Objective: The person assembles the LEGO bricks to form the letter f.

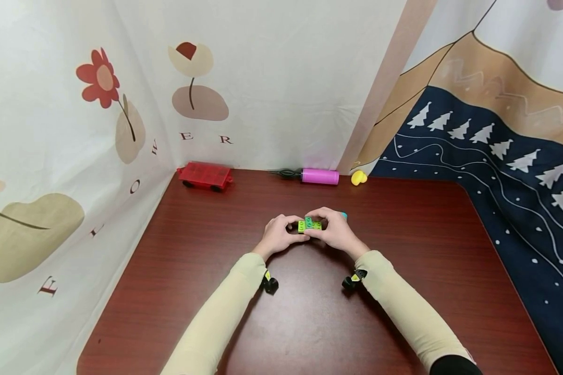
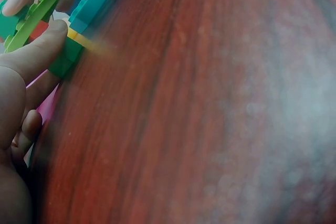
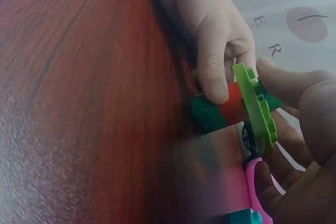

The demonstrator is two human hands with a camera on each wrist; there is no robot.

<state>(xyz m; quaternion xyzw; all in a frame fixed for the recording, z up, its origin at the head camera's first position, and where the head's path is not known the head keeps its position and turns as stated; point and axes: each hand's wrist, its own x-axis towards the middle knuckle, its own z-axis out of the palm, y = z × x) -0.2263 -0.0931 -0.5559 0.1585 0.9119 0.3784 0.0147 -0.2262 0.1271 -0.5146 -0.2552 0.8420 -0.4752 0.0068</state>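
You curl your left hand [image 1: 280, 233] round the block stack's [image 1: 309, 226] lower bricks [image 3: 209, 114] and your right hand [image 1: 334, 229] at its studded top, both pinching at stack width, presumably for steadiness.

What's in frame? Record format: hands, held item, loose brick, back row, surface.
left hand: pinches toy-brick stack
right hand: grips toy-brick stack
stack colors: lime, green, orange-red
teal brick: partly hidden behind right hand, head view
back row, left to right: red toy wagon, magenta cylinder, yellow toy
surface: wood-grain table
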